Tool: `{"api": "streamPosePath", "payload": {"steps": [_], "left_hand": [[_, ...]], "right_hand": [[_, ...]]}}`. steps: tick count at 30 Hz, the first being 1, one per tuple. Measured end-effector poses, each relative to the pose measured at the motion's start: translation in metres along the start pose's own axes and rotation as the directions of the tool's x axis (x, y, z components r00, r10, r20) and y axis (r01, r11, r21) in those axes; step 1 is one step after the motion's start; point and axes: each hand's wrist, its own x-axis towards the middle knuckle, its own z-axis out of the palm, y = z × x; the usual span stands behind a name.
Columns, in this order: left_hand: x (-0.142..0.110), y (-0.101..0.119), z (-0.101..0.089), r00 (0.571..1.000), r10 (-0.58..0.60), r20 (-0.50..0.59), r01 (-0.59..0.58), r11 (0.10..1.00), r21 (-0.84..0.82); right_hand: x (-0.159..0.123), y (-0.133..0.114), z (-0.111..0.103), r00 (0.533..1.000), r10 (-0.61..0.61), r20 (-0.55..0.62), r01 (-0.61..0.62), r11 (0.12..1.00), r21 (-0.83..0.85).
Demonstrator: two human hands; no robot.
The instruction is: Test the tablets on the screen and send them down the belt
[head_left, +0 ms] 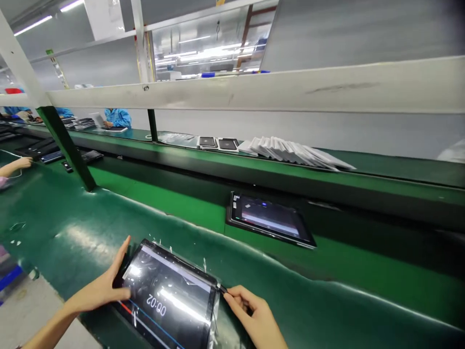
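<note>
Tablet (170,295) with an upside-down "00:02" on its lit screen lay on a green bench (76,218), between a worker's two bare hands. The left hand (107,287) held thumb and index finger spread wide at its left side, the thumb touching the screen; whether the remaining fingers reached underneath could not be told. The right hand (254,315) pinched a small black piece (221,288) between thumb and forefinger at the far right corner. Clear film (216,320) showed along the right edge.

Beyond the bench's raised edge, a second tablet (271,218), its screen also lit, rested on a green conveyor surface (181,203). White sleeves (290,151) were fanned out on the shelf (385,167) behind, beside two dark flat panels (228,144). Farther left, a person in blue (118,118) sat at the line, and another person's hand (22,163) reached in near dark devices.
</note>
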Motion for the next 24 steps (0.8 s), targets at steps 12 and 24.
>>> {"api": "streamPosePath", "payload": {"steps": [12, 24], "left_hand": [[0.005, 0.006, -0.001, 0.995, 0.012, -0.094, -0.022, 0.993, -0.112], [-0.006, 0.026, 0.009, 0.996, -0.080, -0.051, 0.080, 0.997, 0.006]], "right_hand": [[-0.011, -0.020, -0.015, 0.927, 0.089, 0.364, -0.091, 0.996, -0.012], [-0.010, -0.017, -0.010, 0.936, 0.066, 0.347, -0.045, 0.997, -0.067]]}}
